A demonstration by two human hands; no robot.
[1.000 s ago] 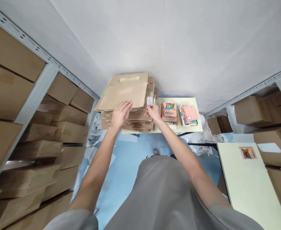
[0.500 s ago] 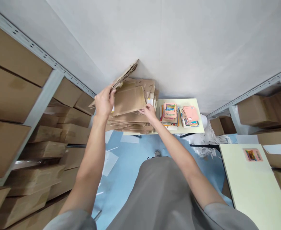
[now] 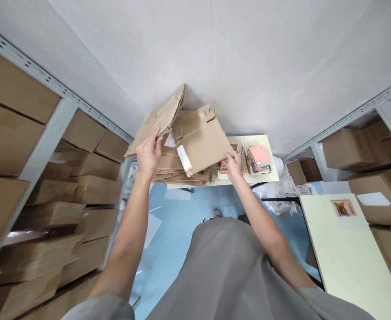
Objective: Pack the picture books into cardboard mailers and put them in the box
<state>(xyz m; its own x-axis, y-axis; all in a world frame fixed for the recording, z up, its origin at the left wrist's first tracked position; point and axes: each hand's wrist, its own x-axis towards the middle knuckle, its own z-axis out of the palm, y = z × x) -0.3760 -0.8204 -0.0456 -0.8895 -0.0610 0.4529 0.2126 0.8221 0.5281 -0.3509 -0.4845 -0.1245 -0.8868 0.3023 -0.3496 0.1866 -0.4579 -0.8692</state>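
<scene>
Since the last half second, one flattened carton [image 3: 205, 144] has slid rightward off the middle of the cardboard stack [image 3: 178, 177], and the right hand [image 3: 232, 165] has gone with it. From where I'm standing, the right grip is closed on the carton's near right corner, thumb against fingers. The left hand [image 3: 149, 153] has its grip closed on the edge of the raised cardboard [image 3: 162, 118], tilted up over the stack's left side. The carton lies askew across the stack, its white label [image 3: 183, 158] facing up and its right corner over the nearer book pile [image 3: 224, 170].

I'd keep that upper cardboard propped until the carton's left end is free, and draw with a low, level pull; the corner could catch on those books and knock them askew. A hard tug might drag the layers beneath, too.

Stack and books share a cream table [image 3: 272, 176], a pink-topped pile [image 3: 260, 155] farther right of the stack. Behind the stack rises a plain pale wall [image 3: 248, 58]; left of it stand boxes [image 3: 91, 162] on metal shelving [image 3: 70, 109]. Below it, loose paper [image 3: 153, 226] litters the blue floor [image 3: 171, 240].
</scene>
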